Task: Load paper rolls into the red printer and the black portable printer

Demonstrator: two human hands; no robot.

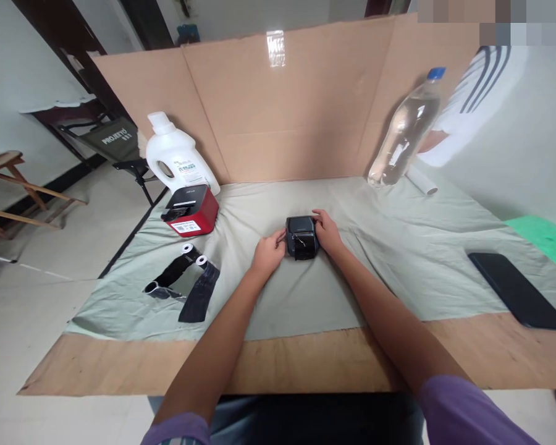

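I have a small black printer-like device (301, 226) between my two hands, at about the middle of the pale green cloth (315, 303), well apart from everything else on it. My left hand (269, 252) is curled with its fingers against the device's left side, and my right hand (327, 230) closes on the right side, its index finger reaching along toward the far corner. So the grip is a two-sided hold; how hard either hand presses I cannot tell, nor whether the base is slightly off the cloth.

A glossy black strip (304, 250) lies over the near face. To handle this well, I judge it best to press evenly from both sides, low on the body, and leave that strip free of my fingers so it does not crease. The cloth is wrinkled, so sliding the device could drag the folds along; a level lift seems safer.

Off to my left lie loose black rolls (198, 296), just on the near side of a red-and-black box-shaped device (204, 213); my left forearm needs to clear them
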